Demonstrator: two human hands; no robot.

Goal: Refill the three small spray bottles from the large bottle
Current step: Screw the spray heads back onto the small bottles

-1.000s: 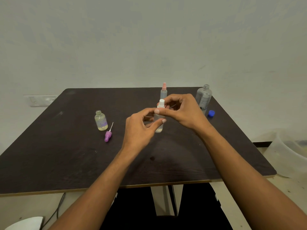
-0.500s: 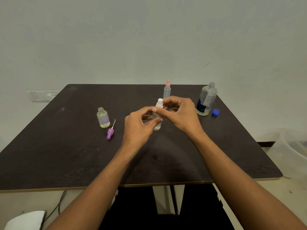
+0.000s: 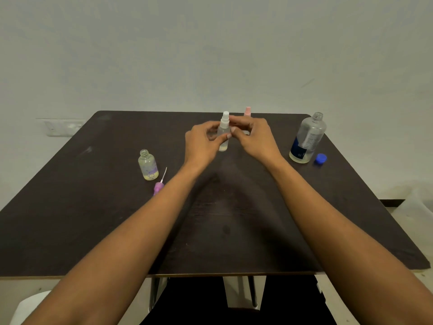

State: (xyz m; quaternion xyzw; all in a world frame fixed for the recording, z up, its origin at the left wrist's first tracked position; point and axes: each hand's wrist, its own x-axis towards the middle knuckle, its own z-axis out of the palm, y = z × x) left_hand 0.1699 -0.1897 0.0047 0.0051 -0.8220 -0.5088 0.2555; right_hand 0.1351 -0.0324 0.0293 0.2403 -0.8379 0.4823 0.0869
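Left of centre on the desk (image 3: 93, 207): small open bottle (image 3: 148, 165), upright, mouth up, pale liquid low inside. Its purple spray head (image 3: 158, 185) lies just beside it, dip tube pointing away toward the far edge. Left hand (image 3: 201, 143): fingers (image 3: 208, 127) curled round the body of the white-topped spray bottle (image 3: 223, 132). Right hand (image 3: 255, 137): fingertips pinched on the same bottle just below its head. That bottle sits mid-desk between the hands, long axis vertical, nozzle up; cannot tell whether its base touches the desk. Pink-topped spray bottle (image 3: 247, 111) stands behind the right hand, mostly hidden. Far right: large bottle (image 3: 307, 139), upright and uncapped, with its blue cap (image 3: 320, 158) just beside its base. Judged step: seating or turning the white spray head. Risks: a crooked thread would leak; a slip of the pinch would tip the bottle; a forearm sweeping outward could topple either open bottle and spill it.
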